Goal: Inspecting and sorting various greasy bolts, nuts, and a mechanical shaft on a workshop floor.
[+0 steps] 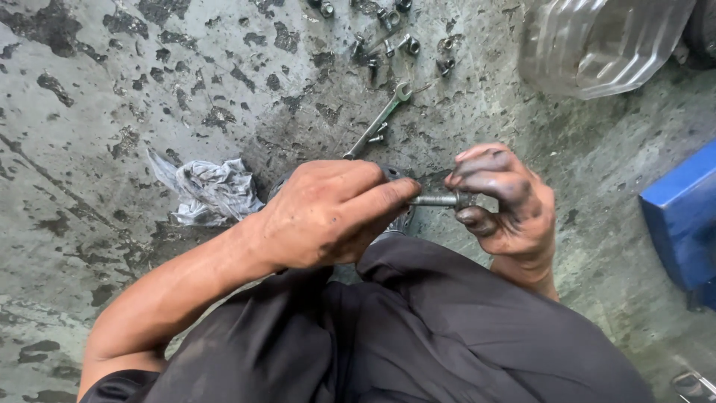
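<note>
Dark black cloth trousers (418,336) fill the bottom, closest of all, over the person's bent legs. On the far left, the stained grey concrete floor (89,112) is covered in dark oily spots. A crumpled grey-white rag (212,190) lies on that floor, just left of the hands.

Next comes the left hand (328,213). It is dirty with grease and curled tight, and its fingers pinch one end of a short silver metal bolt (436,200). Under this hand sits a dark round metal part (399,216), mostly hidden, so its shape is hard to tell.

The bolt lies sideways between both hands, held up above the floor and just above the knees.

The right hand (503,201) is very black with grease. Its finger and thumb grip the other end of the bolt.

Behind the hands, a thin silver metal spanner (377,123) lies slanted on the floor. Farther back, small silver nuts and bolts (391,41) are scattered about.

At the top right stands a clear ribbed plastic container (597,41). On the right edge sits a blue box-shaped thing (682,224).
</note>
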